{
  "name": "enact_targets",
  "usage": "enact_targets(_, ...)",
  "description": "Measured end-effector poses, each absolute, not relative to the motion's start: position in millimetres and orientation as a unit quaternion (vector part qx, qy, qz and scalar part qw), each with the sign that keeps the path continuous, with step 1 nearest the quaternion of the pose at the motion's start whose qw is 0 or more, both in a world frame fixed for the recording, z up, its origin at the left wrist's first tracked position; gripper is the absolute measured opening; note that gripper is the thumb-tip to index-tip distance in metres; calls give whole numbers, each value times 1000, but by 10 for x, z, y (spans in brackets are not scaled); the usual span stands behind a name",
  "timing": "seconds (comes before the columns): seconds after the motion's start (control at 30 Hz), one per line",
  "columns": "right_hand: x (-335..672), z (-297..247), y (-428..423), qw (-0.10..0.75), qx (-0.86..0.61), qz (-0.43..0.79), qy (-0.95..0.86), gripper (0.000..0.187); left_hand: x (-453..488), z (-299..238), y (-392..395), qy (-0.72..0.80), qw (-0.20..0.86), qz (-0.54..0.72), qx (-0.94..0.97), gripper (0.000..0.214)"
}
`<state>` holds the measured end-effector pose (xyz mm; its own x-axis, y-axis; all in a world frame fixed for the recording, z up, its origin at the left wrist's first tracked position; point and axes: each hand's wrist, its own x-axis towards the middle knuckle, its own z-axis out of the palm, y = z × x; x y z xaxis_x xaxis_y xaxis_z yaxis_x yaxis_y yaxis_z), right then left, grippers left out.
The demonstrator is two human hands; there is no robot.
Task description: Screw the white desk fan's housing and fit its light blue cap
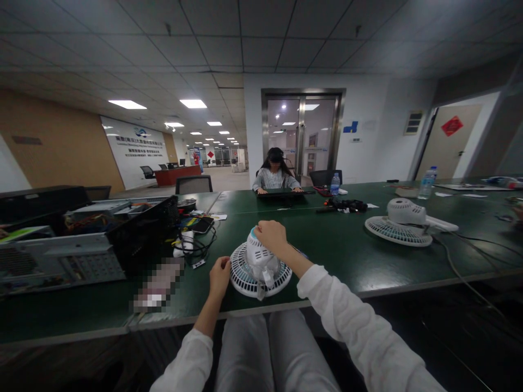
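I look down on a dark green table (pixel 327 261), with an opened computer case (pixel 81 261) on its left part. The white fan (pixel 261 267) sits near the table's front edge, just before the person, lying face down on its round grille (pixel 278 287). The grille is wide and made of fine ribs, with a bluish tint showing between them. From its middle rises a rounded, glossy white motor housing (pixel 257 256), narrower towards the top and cut with rows of dark slots. I see the right hand (pixel 272 237) on top of it, fingers curled over; they are partly hidden, so I cannot tell how firmly they hold. The left hand (pixel 220 275) is at the grille's left rim, fingers bunched narrowly together; I cannot tell whether they pinch it. Smallest, a light-blue part (pixel 254 232) peeks out at the housing's top, beside the right fingers.
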<state>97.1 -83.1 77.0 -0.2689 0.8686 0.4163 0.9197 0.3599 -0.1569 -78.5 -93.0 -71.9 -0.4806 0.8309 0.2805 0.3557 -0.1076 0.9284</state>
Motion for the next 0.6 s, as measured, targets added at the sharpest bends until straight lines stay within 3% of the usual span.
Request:
enact_targets(0.1, 1000, 747, -875, 244, -555, -69, -793, 35, -783, -711, -931, 638, 206, 580, 463, 19)
enact_targets(0.27, 1087, 686, -844, 322, -437, -81, -836, 25, -776, -685, -945, 638, 208, 581, 461, 17)
enact_targets(0.4, 1212, 725, -675, 284, -319, 36, -904, 29, -774, -681, -947, 637, 212, 581, 461, 18)
enact_targets(0.6, 1429, 869, -487, 255, -266, 142, -919, 26, -774, -691, -938, 636, 213, 581, 460, 19)
